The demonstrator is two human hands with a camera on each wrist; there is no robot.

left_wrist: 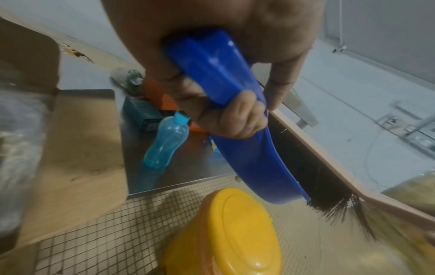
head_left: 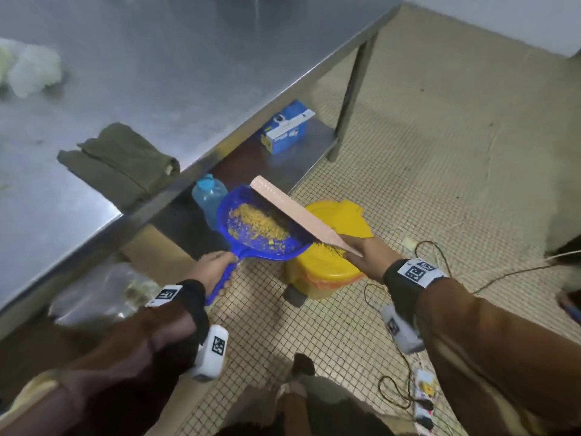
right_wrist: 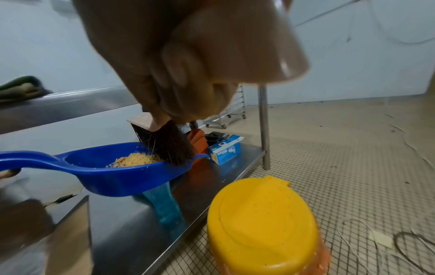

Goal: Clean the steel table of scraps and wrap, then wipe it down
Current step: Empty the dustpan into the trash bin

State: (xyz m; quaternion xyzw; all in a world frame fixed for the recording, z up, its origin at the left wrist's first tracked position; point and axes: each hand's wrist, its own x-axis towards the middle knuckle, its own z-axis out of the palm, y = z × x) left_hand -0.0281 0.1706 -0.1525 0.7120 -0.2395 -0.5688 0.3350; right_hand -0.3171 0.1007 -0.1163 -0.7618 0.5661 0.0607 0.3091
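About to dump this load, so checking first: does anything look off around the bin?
Yes: the yellow pedal bin's lid looks closed while the blue plastic dustpan, full of yellow crumbs, hovers beside it. Loose cables also trail across the tiled floor nearby.

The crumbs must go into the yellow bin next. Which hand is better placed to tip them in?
Left. The left hand grips the blue dustpan holding the crumbs, beside the yellow bin. The right hand holds only the brush.
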